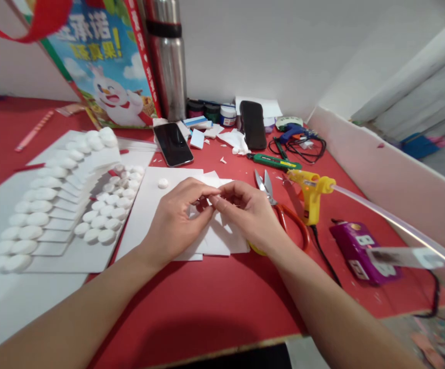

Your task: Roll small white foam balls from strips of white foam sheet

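Note:
My left hand [182,215] and my right hand [245,207] meet at the fingertips above white sheets [217,241] at the middle of the red table. The fingers of both are pinched together, and whatever lies between them is hidden or too small to name. A single white disc [163,183] rests on the white board [141,215] just beyond my left hand. Further left stand stepped white card pieces [59,233] edged with white oval discs [40,206]. Beside them lies a group of loose white discs [106,210].
Right of my right hand are orange-handled scissors [299,225], a yellow glue gun [312,197] with a long clear stick, and a purple box [363,251]. Behind lie two phones [173,144], a green cutter [274,162], paint jars [228,116], a steel flask [171,72] and a printed bag [110,72].

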A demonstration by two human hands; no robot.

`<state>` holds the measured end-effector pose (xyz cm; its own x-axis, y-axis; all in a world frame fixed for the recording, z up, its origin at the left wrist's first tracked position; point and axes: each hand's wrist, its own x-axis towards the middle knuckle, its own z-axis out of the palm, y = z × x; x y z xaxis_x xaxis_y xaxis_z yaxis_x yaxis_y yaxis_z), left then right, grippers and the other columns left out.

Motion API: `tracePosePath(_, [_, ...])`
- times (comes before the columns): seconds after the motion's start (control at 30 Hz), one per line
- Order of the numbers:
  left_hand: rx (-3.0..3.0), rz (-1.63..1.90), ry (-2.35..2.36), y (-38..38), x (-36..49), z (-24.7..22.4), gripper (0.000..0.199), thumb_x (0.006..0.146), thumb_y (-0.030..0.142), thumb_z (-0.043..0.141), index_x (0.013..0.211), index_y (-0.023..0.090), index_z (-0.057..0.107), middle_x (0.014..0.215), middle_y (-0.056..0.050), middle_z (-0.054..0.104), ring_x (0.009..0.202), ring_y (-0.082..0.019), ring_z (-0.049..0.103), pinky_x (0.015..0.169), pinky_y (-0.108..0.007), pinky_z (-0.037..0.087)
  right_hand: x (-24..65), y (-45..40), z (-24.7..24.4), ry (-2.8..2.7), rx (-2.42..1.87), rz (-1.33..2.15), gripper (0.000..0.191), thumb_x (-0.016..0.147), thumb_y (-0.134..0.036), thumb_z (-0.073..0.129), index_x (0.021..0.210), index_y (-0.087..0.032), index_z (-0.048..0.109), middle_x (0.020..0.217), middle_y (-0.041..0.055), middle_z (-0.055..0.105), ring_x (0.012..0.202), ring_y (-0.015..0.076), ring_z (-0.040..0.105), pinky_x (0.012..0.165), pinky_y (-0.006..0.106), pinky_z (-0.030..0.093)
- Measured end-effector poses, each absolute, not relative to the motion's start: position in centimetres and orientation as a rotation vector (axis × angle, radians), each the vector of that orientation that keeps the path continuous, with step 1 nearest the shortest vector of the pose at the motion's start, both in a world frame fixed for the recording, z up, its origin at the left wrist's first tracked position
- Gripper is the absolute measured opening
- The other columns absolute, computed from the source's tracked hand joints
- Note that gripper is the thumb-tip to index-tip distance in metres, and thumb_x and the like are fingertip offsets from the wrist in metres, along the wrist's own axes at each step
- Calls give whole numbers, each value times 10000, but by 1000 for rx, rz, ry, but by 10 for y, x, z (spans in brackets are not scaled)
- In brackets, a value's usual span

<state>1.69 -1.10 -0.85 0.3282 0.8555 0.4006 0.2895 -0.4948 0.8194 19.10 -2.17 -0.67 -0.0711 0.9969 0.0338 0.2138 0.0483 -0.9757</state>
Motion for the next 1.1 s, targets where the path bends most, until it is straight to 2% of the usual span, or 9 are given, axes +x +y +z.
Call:
tracePosePath(0.17, [1574,1072,913,-12,19,-7,267,911,212,685,1178,193,691,1221,-96,679,1040,-207,679,947,-332,542,193,-23,-4,-1460,-1332,937,204,842,-324,755,969,-186,675,822,9,651,632,112,547,569,264,434])
tracePosePath(0.23, [1468,1041,909,-11,19,-8,292,904,256,712,1188,189,693,1228,-102,695,1046,-216,683,956,-342,544,195,-24,-3,-1547,-1351,819,168,845,-278,738,973,-191,674,854,12,652,631,107,538,566,265,426])
tracePosePath(0.37, [1383,1066,954,-10,18,-12,314,864,299,778,1150,186,711,1151,-86,730,1025,-210,687,955,-333,540,195,-25,-3,-1728,-1339,658,153,851,-190,701,997,-201,659,912,15,661,644,105,537,598,274,429])
tracePosePath(0.6, [1336,1048,986,-10,20,-8,306,825,304,814,1086,165,737,1113,-93,747,1020,-217,695,963,-343,535,197,-26,-4,-1856,-1337,532,113,875,-202,703,971,-208,643,881,17,640,675,124,550,643,291,439])
tracePosePath(0.7, [1289,1036,995,-9,21,-7,297,807,310,828,1053,163,751,1077,-91,764,977,-212,706,907,-329,555,197,-25,-3,-1880,-1314,545,118,876,-197,700,982,-216,651,922,23,655,675,122,558,647,293,445])
tracePosePath(0.8, [1171,1052,1005,-7,20,-9,281,782,311,851,1007,168,763,953,-60,771,841,-174,709,817,-298,573,197,-26,-1,-1798,-1307,641,153,875,-214,706,1015,-216,647,950,26,694,665,118,575,609,284,445])
tracePosePath(0.9, [1031,1052,984,-5,19,-12,250,784,303,853,985,178,771,886,-37,765,764,-144,704,779,-278,578,196,-26,1,-1718,-1327,667,118,876,-231,700,982,-210,654,902,20,710,651,116,580,561,270,425])
tracePosePath(1.1, [965,1035,958,-5,18,-12,197,784,286,864,941,190,792,827,-19,768,752,-117,711,788,-236,569,195,-26,0,-1726,-1331,627,56,899,-230,674,924,-188,701,804,9,701,607,102,560,556,268,419])
